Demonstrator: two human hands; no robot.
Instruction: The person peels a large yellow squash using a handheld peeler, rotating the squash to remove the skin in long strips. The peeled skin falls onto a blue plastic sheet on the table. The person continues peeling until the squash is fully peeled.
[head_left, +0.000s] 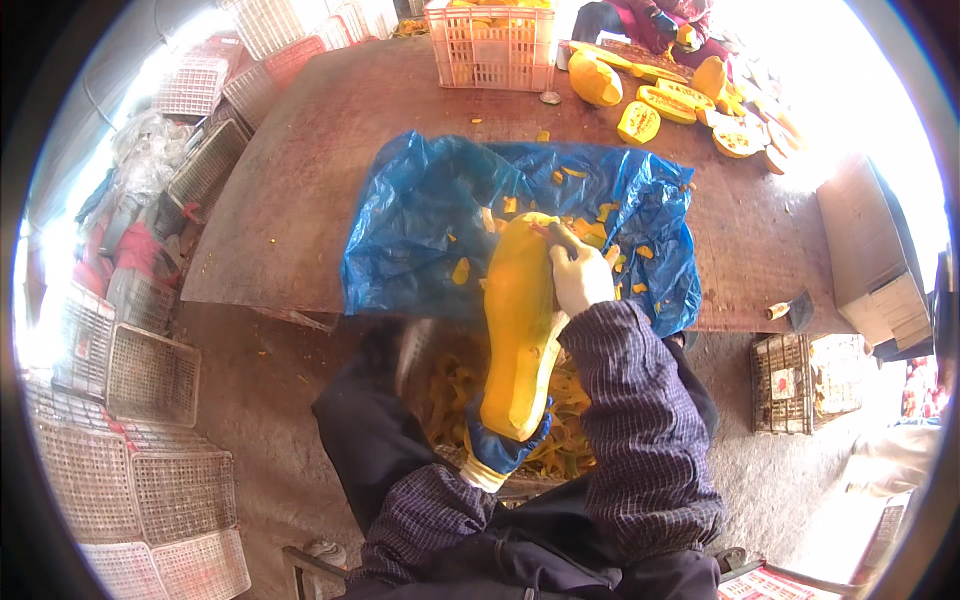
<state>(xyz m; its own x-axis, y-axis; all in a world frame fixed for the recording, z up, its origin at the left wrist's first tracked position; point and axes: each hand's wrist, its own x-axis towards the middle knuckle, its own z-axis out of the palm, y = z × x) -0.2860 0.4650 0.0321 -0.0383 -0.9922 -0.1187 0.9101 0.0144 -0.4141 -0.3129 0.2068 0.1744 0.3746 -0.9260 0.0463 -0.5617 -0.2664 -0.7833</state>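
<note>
A long, mostly peeled pumpkin (517, 322) slants from the table edge down over my lap. My left hand (502, 442), in a blue-coated glove with a pale cuff, cups its lower end from beneath. My right hand (581, 274), in a glove with a pale back, is curled at the upper end. Its dark fingertips touch or nearly touch the flesh there; whether a small tool sits in them is hidden. Under the upper end lies a crumpled blue plastic sheet (427, 217), strewn with orange pumpkin scraps (592, 229).
Long peelings (450, 390) fill a container below the pumpkin. On the wooden table (300, 165) are a pink crate (491, 52), cut pumpkins (667, 101), a wood-handled blade (791, 309) and a cardboard box (862, 240). Stacked crates (184, 495) stand left. Another person (675, 37) sits opposite.
</note>
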